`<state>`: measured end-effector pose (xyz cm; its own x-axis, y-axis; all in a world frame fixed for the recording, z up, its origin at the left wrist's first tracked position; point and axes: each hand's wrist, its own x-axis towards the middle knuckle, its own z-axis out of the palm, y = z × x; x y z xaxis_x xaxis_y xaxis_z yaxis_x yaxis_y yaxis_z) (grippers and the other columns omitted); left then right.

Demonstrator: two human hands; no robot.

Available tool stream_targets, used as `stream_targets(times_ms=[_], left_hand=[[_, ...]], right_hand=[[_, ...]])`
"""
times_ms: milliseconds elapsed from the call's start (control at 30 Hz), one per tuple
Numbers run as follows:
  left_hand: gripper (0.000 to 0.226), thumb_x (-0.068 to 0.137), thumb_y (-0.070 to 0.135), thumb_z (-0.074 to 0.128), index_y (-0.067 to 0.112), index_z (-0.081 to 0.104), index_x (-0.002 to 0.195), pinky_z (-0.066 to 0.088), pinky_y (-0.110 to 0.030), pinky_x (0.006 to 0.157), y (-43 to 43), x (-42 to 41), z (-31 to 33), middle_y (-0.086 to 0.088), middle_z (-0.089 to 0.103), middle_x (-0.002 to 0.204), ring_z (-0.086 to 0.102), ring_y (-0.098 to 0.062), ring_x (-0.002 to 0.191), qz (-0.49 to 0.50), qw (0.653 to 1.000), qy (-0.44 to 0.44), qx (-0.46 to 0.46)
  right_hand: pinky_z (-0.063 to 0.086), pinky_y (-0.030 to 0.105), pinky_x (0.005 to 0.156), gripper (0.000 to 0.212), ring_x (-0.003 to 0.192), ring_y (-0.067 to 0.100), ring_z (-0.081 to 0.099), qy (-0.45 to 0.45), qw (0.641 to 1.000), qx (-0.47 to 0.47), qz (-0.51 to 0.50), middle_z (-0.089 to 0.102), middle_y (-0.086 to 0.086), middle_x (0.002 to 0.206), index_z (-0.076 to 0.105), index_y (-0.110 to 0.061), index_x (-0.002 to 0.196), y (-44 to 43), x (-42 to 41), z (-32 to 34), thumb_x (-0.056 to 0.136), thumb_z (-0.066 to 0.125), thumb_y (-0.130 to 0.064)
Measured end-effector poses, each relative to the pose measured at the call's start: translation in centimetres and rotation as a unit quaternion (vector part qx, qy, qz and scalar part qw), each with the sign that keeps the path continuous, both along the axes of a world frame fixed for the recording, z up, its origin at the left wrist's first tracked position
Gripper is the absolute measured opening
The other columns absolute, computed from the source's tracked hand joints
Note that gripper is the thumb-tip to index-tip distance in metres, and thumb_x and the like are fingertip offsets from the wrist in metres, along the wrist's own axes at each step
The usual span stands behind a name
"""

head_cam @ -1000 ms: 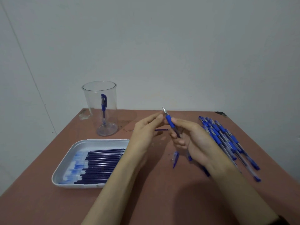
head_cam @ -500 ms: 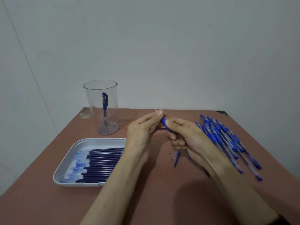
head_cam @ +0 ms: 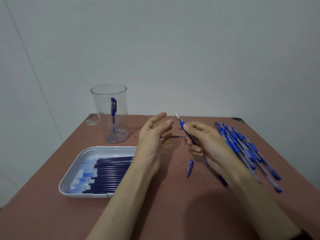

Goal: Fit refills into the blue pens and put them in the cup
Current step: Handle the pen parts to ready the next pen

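Two bare forearms come in from the bottom edge over a reddish-brown table point(head_cam: 190, 205). At lower left lies a white tray point(head_cam: 83, 194) of dark blue refills point(head_cam: 110, 170), laid side by side with their long axes running left to right and their pale ends toward the left rim. Just right of centre a loose blue cap point(head_cam: 190, 167) lies on the table, near the right wrist. Along the right side a pile of pens point(head_cam: 249, 153) lies fanned on the table, each with a clear barrel and a blue grip, their long axes running from lower right to upper left. In the middle of the frame the right hand point(head_cam: 207, 144) grips a pen point(head_cam: 183, 125), thumb and fingers curled round the barrel. Its long axis slants from lower right to upper left, and the silver tip points up and left toward the far edge. Below the tip the blue grip shows; the rest of the barrel is mostly hidden in the hand. The left hand point(head_cam: 152, 135) is just left of that tip, apart from it, fingers loosely spread and holding nothing. Beyond the hands one refill point(head_cam: 175, 136) lies left to right on the table. At upper left, near the far edge, stands a clear cup point(head_cam: 103, 122) with one capped pen point(head_cam: 113, 110) nearly upright inside, cap uppermost.
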<state>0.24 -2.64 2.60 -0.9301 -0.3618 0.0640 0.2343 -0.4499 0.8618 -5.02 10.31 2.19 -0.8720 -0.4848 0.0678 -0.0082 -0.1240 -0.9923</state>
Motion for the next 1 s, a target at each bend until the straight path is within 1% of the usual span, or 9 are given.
stream_targets(times_ms=[133,300,467,533,600,700,800,867,1000], left_hand=[[0.03,0.09,0.001,0.056,0.012,0.059,0.117,0.054,-0.018,0.071,0.3,0.2,0.0,-0.004,0.072,0.1,0.068,-0.007,0.083,-0.024,0.998,0.032,-0.043],[0.024,0.083,0.005,0.066,0.012,0.068,0.106,0.049,-0.009,0.066,0.2,0.4,-0.2,-0.001,0.074,0.089,0.068,-0.002,0.081,0.031,0.998,0.025,-0.055],[0.011,0.08,0.009,0.07,0.017,0.07,0.088,0.048,-0.022,0.084,-0.4,0.0,-0.2,0.004,0.071,0.092,0.064,-0.01,0.094,0.063,0.998,-0.003,0.004],[0.01,0.08,0.011,0.071,0.019,0.07,0.086,0.046,-0.02,0.077,-0.7,-0.1,-0.3,0.009,0.069,0.088,0.062,-0.006,0.088,0.093,0.996,-0.012,-0.002],[0.011,0.08,0.011,0.072,0.021,0.071,0.086,0.045,-0.015,0.068,-0.8,-0.1,-0.6,0.011,0.068,0.081,0.061,-0.001,0.078,0.122,0.989,-0.015,-0.078],[0.014,0.079,0.009,0.073,0.02,0.072,0.087,0.045,-0.012,0.064,-0.4,-0.3,-1.2,0.008,0.066,0.073,0.059,0.0,0.065,0.128,0.944,-0.028,-0.304],[0.02,0.081,0.008,0.064,0.02,0.073,0.094,0.044,-0.017,0.068,0.6,-0.5,-2.1,0.008,0.067,0.078,0.06,-0.008,0.073,0.097,0.827,-0.085,-0.548],[0.024,0.082,0.007,0.057,0.021,0.074,0.091,0.042,-0.021,0.067,1.2,-0.4,-2.6,0.005,0.07,0.083,0.062,-0.014,0.078,0.066,0.781,-0.109,-0.612],[0.017,0.082,0.011,0.063,0.024,0.074,0.086,0.037,-0.02,0.062,1.2,-0.3,-2.9,0.01,0.06,0.07,0.06,-0.013,0.075,0.053,0.772,-0.121,-0.621]], right_hand=[[0.016,0.024,0.043,0.014,0.038,0.01,0.028,0.008,0.999,0.028,0.027,0.048,0.005,0.055,0.066,-0.011,0.086,-0.1,0.4,0.1,0.094,0.057,-0.018],[0.018,0.028,0.047,0.012,0.041,0.012,0.031,0.05,0.997,0.048,0.019,0.051,0.005,0.057,0.07,-0.017,0.085,0.0,0.2,0.0,0.092,0.06,-0.02],[0.028,0.023,0.044,0.004,0.044,0.01,0.037,0.111,0.987,0.115,-0.022,0.057,0.003,0.06,0.07,-0.023,0.085,0.4,0.3,0.0,0.088,0.068,-0.023],[0.028,0.022,0.044,0.003,0.043,0.009,0.037,0.117,0.983,0.132,-0.046,0.057,0.002,0.059,0.07,-0.022,0.087,0.5,0.2,-0.1,0.088,0.068,-0.023],[0.028,0.021,0.041,0.004,0.042,0.009,0.037,0.103,0.983,0.129,-0.083,0.057,0.002,0.06,0.07,-0.019,0.089,0.6,0.0,-0.1,0.088,0.067,-0.022],[0.028,0.023,0.042,0.004,0.042,0.01,0.037,0.092,0.981,0.12,-0.123,0.057,0.003,0.06,0.069,-0.018,0.089,0.8,-0.2,-0.1,0.088,0.067,-0.022],[0.028,0.025,0.044,0.003,0.042,0.011,0.037,0.088,0.979,0.115,-0.14,0.057,0.003,0.061,0.068,-0.019,0.089,0.9,-0.3,-0.2,0.089,0.066,-0.021],[0.029,0.025,0.044,0.003,0.042,0.01,0.038,0.086,0.979,0.119,-0.144,0.057,0.003,0.061,0.067,-0.019,0.09,0.8,-0.3,-0.1,0.09,0.066,-0.022],[0.03,0.023,0.042,0.005,0.042,0.009,0.038,0.088,0.978,0.125,-0.142,0.058,0.002,0.061,0.068,-0.019,0.092,0.7,-0.2,-0.1,0.09,0.065,-0.022]])
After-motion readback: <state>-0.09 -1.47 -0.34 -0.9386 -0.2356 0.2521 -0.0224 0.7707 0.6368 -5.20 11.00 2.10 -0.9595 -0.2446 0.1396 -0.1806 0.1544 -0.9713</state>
